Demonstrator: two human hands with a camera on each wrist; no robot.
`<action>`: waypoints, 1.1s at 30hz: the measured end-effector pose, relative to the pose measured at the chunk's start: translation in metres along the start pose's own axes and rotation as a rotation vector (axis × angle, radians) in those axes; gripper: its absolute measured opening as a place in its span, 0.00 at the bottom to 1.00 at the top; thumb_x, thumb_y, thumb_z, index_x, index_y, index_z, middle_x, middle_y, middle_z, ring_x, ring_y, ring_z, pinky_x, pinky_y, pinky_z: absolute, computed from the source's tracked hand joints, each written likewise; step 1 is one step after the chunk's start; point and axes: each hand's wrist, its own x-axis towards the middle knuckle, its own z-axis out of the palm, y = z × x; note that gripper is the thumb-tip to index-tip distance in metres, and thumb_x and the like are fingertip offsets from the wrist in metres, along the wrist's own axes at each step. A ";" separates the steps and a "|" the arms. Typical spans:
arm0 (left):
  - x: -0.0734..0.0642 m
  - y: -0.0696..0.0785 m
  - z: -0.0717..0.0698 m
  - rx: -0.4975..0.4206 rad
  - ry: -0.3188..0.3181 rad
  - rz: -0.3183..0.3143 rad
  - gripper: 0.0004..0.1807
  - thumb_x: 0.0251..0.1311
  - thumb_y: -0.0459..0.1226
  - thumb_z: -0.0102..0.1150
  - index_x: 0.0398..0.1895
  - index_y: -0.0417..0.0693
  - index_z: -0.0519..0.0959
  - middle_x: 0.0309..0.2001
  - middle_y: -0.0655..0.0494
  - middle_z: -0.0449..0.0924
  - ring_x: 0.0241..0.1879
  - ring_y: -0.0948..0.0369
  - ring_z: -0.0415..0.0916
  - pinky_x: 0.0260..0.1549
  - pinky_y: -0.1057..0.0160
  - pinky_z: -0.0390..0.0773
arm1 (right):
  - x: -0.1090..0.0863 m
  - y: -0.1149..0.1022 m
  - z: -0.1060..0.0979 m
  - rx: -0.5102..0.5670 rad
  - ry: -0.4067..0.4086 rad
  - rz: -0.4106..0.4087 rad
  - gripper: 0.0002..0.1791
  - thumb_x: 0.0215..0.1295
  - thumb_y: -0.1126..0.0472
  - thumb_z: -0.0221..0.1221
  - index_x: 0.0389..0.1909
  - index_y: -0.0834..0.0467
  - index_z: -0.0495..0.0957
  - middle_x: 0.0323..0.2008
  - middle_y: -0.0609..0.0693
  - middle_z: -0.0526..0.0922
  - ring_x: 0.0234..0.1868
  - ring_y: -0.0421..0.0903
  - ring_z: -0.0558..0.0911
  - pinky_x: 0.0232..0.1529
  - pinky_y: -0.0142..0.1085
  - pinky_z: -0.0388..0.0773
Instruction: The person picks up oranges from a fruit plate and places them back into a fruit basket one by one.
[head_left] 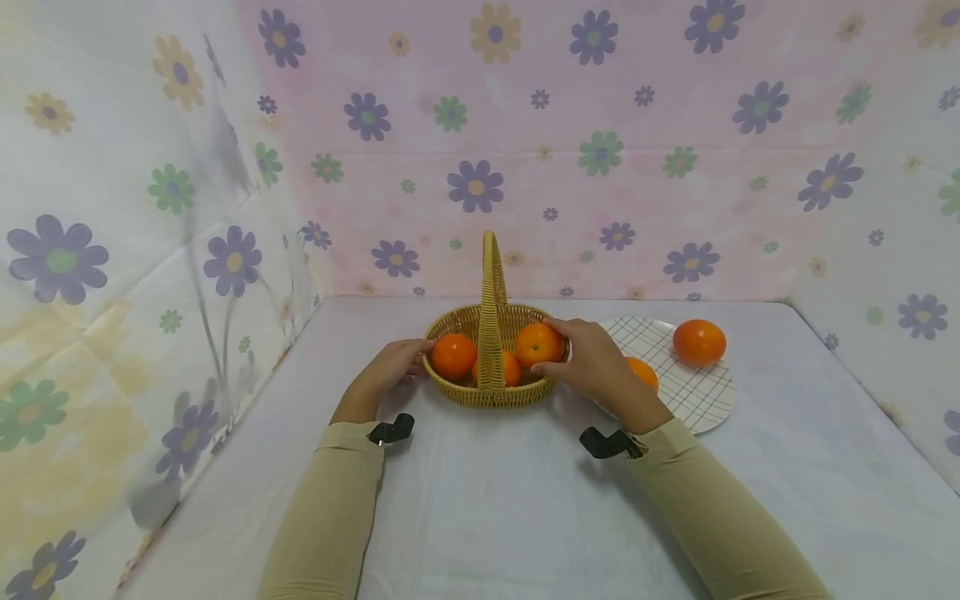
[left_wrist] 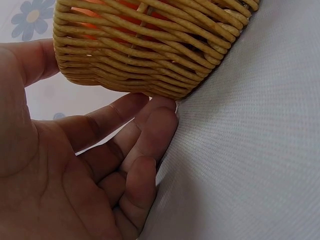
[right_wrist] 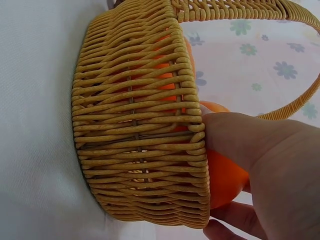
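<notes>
A wicker basket (head_left: 495,398) with a tall arched handle stands on the table, holding several oranges. My left hand (head_left: 390,367) grips its left side, the thumb at the rim; in the left wrist view the curled fingers (left_wrist: 155,132) touch low on the weave (left_wrist: 135,65). Inside the basket's right end, my right hand (head_left: 596,358) holds an orange (head_left: 537,343) between thumb and fingers. The right wrist view shows that orange (right_wrist: 225,180) at the rim, partly behind the thumb. Another orange (head_left: 453,357) lies at the left, and one (head_left: 512,368) is partly hidden by the handle.
Right of the basket is a white plate (head_left: 701,404) with a dark grid pattern. One orange (head_left: 699,342) lies on its far right part; another (head_left: 642,373) is partly covered by my right hand. Flowered cloth walls (head_left: 480,108) enclose the white-covered table (head_left: 480,500).
</notes>
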 end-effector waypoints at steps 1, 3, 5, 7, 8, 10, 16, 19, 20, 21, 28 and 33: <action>0.000 0.000 0.000 0.001 0.000 0.000 0.34 0.70 0.58 0.47 0.68 0.44 0.75 0.57 0.45 0.84 0.54 0.53 0.82 0.51 0.58 0.77 | 0.000 0.000 0.000 -0.001 -0.002 -0.002 0.44 0.57 0.42 0.74 0.73 0.54 0.72 0.61 0.55 0.82 0.60 0.56 0.79 0.60 0.51 0.78; 0.000 0.000 0.000 0.006 -0.003 0.003 0.34 0.70 0.58 0.47 0.68 0.44 0.75 0.57 0.45 0.83 0.54 0.53 0.82 0.51 0.58 0.77 | 0.000 0.001 0.000 -0.004 -0.007 -0.006 0.44 0.57 0.42 0.74 0.73 0.54 0.72 0.61 0.56 0.82 0.59 0.56 0.80 0.59 0.50 0.78; -0.001 0.001 0.000 0.006 -0.002 0.001 0.34 0.70 0.58 0.47 0.67 0.44 0.75 0.57 0.45 0.83 0.55 0.53 0.82 0.52 0.58 0.77 | 0.001 0.002 0.000 -0.006 -0.009 -0.013 0.44 0.58 0.42 0.73 0.73 0.55 0.72 0.61 0.56 0.83 0.59 0.55 0.80 0.59 0.50 0.78; -0.002 0.001 0.000 0.010 -0.004 0.003 0.34 0.71 0.58 0.46 0.68 0.44 0.75 0.57 0.45 0.83 0.55 0.53 0.82 0.53 0.57 0.77 | 0.001 0.003 0.000 -0.009 -0.010 -0.021 0.44 0.59 0.41 0.73 0.73 0.55 0.72 0.60 0.55 0.83 0.58 0.55 0.80 0.58 0.50 0.78; -0.003 0.001 0.000 0.011 -0.004 0.003 0.34 0.71 0.58 0.46 0.68 0.44 0.75 0.58 0.45 0.83 0.55 0.53 0.82 0.54 0.56 0.77 | 0.001 0.003 0.000 -0.009 -0.010 -0.025 0.44 0.59 0.41 0.73 0.73 0.55 0.72 0.60 0.55 0.83 0.58 0.55 0.80 0.58 0.49 0.78; -0.004 0.001 0.001 0.011 -0.004 0.002 0.34 0.71 0.58 0.46 0.68 0.45 0.75 0.58 0.45 0.83 0.56 0.52 0.82 0.55 0.55 0.77 | 0.000 0.004 0.000 -0.008 -0.008 -0.037 0.44 0.59 0.41 0.72 0.73 0.55 0.72 0.59 0.56 0.84 0.57 0.55 0.80 0.57 0.50 0.78; -0.002 0.001 0.001 0.010 -0.005 0.005 0.34 0.71 0.58 0.46 0.69 0.45 0.75 0.58 0.45 0.83 0.56 0.52 0.82 0.55 0.55 0.77 | 0.000 0.005 0.000 -0.023 -0.011 -0.060 0.43 0.60 0.40 0.71 0.73 0.56 0.72 0.58 0.56 0.85 0.54 0.55 0.81 0.55 0.51 0.78; -0.002 0.001 0.000 0.013 -0.004 -0.002 0.35 0.71 0.59 0.46 0.69 0.46 0.74 0.58 0.45 0.83 0.56 0.52 0.82 0.55 0.55 0.77 | 0.001 0.005 0.001 -0.023 -0.008 -0.069 0.42 0.60 0.41 0.71 0.72 0.56 0.73 0.56 0.55 0.86 0.55 0.56 0.80 0.57 0.52 0.77; -0.002 0.001 0.000 0.015 -0.004 -0.004 0.35 0.71 0.59 0.46 0.70 0.46 0.74 0.59 0.45 0.83 0.56 0.52 0.81 0.55 0.55 0.77 | 0.001 0.006 0.001 -0.022 -0.011 -0.069 0.42 0.60 0.41 0.71 0.72 0.56 0.73 0.56 0.54 0.86 0.55 0.56 0.80 0.58 0.52 0.77; -0.002 0.001 0.000 0.017 -0.003 -0.008 0.35 0.71 0.59 0.46 0.70 0.47 0.74 0.59 0.45 0.83 0.56 0.52 0.81 0.55 0.55 0.77 | 0.001 0.006 0.001 -0.024 -0.012 -0.071 0.41 0.61 0.41 0.71 0.71 0.56 0.74 0.56 0.54 0.86 0.55 0.56 0.80 0.59 0.52 0.76; -0.002 0.001 0.000 0.021 0.002 -0.014 0.35 0.71 0.59 0.45 0.70 0.47 0.74 0.59 0.45 0.82 0.55 0.53 0.81 0.55 0.56 0.78 | 0.000 0.004 0.000 -0.049 -0.053 -0.049 0.42 0.62 0.39 0.69 0.72 0.56 0.72 0.59 0.56 0.85 0.58 0.57 0.79 0.62 0.54 0.74; -0.002 0.001 0.000 0.025 -0.001 -0.010 0.35 0.71 0.59 0.45 0.69 0.46 0.74 0.58 0.46 0.82 0.55 0.53 0.81 0.55 0.57 0.78 | -0.002 0.002 -0.002 -0.041 -0.097 -0.016 0.44 0.63 0.38 0.68 0.74 0.56 0.70 0.60 0.56 0.84 0.54 0.54 0.81 0.59 0.52 0.77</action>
